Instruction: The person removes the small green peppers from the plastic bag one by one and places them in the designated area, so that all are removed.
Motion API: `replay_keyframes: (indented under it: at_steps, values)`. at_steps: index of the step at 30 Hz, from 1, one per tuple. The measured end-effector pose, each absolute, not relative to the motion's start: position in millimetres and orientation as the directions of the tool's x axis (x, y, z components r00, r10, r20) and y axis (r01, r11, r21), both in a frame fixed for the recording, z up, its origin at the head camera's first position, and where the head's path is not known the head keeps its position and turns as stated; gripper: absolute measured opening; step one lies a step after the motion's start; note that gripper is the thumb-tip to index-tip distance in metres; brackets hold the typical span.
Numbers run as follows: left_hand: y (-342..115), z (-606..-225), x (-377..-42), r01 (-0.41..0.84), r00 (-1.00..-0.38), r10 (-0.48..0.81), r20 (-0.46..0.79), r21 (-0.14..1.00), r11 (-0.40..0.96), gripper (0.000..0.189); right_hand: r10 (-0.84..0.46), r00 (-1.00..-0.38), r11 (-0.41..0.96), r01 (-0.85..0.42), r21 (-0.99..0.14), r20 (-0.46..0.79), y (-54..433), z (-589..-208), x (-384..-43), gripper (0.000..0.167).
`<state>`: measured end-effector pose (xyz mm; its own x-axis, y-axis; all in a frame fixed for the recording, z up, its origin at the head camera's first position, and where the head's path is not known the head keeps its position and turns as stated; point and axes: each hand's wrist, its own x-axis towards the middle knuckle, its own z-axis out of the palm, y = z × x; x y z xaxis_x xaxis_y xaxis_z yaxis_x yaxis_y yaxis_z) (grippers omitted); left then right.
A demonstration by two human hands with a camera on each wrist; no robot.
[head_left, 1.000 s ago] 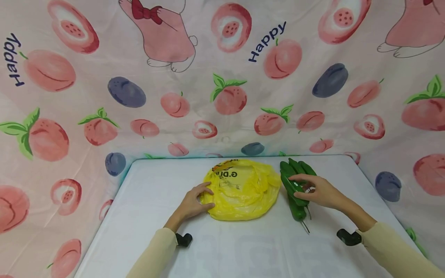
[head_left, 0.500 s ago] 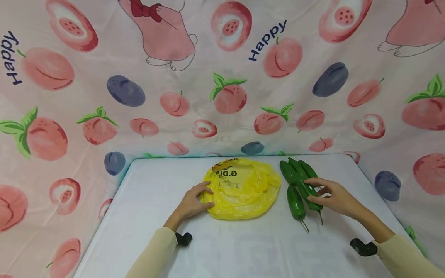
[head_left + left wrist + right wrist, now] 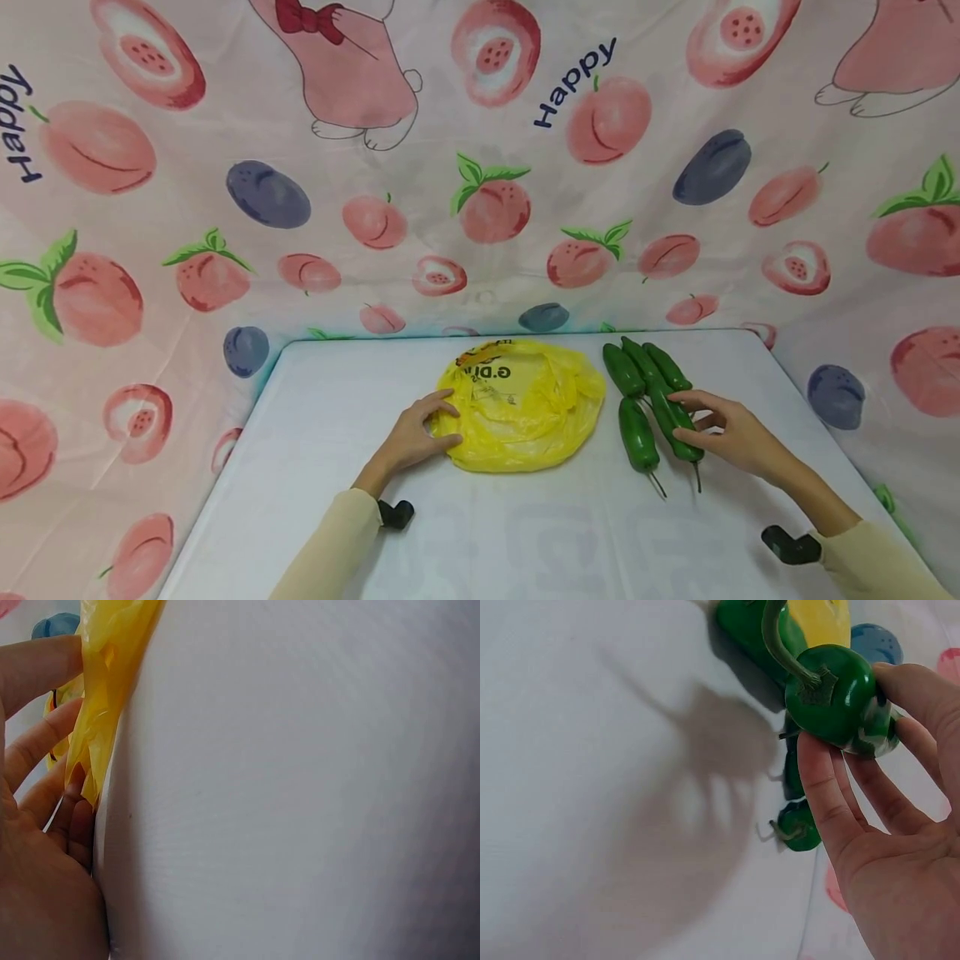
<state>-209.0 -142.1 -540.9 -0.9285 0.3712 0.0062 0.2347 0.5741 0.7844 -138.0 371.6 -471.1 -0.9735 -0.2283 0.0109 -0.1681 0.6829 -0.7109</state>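
Observation:
A crumpled yellow plastic bag (image 3: 525, 417) lies on the white table, dark lettering on its upper part. At its left edge, my left hand (image 3: 411, 433) rests with thumb and fingers spread apart against the plastic. In the left wrist view, the fingertips touch a fold of the yellow bag (image 3: 112, 675). My right hand (image 3: 738, 437) grips a long glossy green pepper (image 3: 675, 425), thumb on one side and fingers on the other. The right wrist view shows that pepper's stem end (image 3: 832, 694) toward the camera, its shadow beside it on the table.
More green peppers lie between the bag and my right hand, including one lower left (image 3: 637, 437) and one at the upper left (image 3: 622, 371). A fruit-printed cloth (image 3: 495, 208) hangs behind and around the white table (image 3: 525, 533).
My right hand has moved right and slightly down with the green pepper, uncovering the peppers beside it. The left hand and the bag have stayed in place.

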Motion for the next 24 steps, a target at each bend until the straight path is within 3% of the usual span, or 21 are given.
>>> replay_keyframes:
  at_steps: [13,24]
  values:
    - [-143.2,-542.3,-209.3,0.219,-0.933,0.360,-0.001,0.793,0.569,0.030,-0.148,-0.987,0.650,-0.052,-0.758,-0.059,375.9,-490.6,-134.9,0.062]
    - [-142.4,-543.1,-210.5,0.229,-0.930,0.367,0.002,0.785,0.576,0.030,-0.132,-0.988,0.640,-0.026,-0.768,-0.077,375.9,-502.1,-135.2,0.063]
